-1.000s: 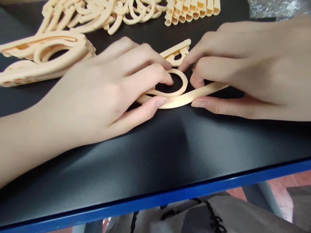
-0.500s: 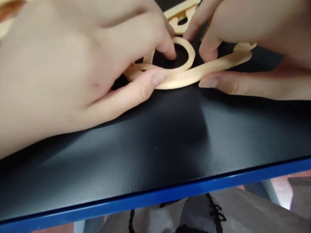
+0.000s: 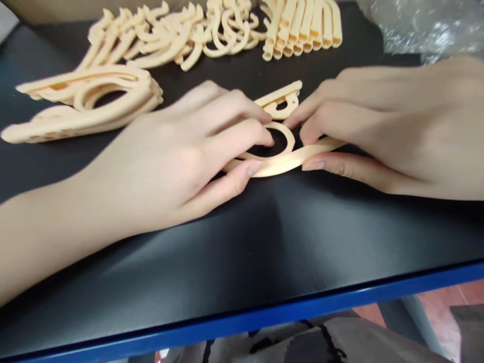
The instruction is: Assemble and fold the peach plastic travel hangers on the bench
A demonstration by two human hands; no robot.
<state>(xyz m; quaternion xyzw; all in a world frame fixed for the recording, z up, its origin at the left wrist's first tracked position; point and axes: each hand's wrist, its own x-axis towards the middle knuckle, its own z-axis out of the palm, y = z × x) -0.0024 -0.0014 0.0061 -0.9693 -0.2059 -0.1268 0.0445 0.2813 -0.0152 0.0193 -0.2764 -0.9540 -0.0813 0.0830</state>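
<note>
A cream plastic folding hanger (image 3: 280, 164) lies on the black tabletop between my hands, with a round loop in its middle and a curved bar along the near side. My left hand (image 3: 192, 151) grips its left part, thumb pressed on the near bar and a fingertip reaching into the loop. My right hand (image 3: 381, 126) is closed around the right part of the bar, thumb on the near side and fingers beyond it. Both outer ends of the hanger are hidden by my hands. A slotted cream piece (image 3: 280, 101) shows just beyond the loop.
Left of my hands lies a stack of folded cream hangers (image 3: 139, 98). Farther back are a heap of curved hook pieces (image 3: 170, 38) and a row of hollow cream arms (image 3: 302, 30). Clear plastic wrap (image 3: 408, 25) sits at the back right. A blue edge (image 3: 242, 322) borders the table's front.
The view has pulled back and tilted up, bringing the stack, loose pieces and plastic wrap into sight. Both hands keep much the same grip on the hanger.
</note>
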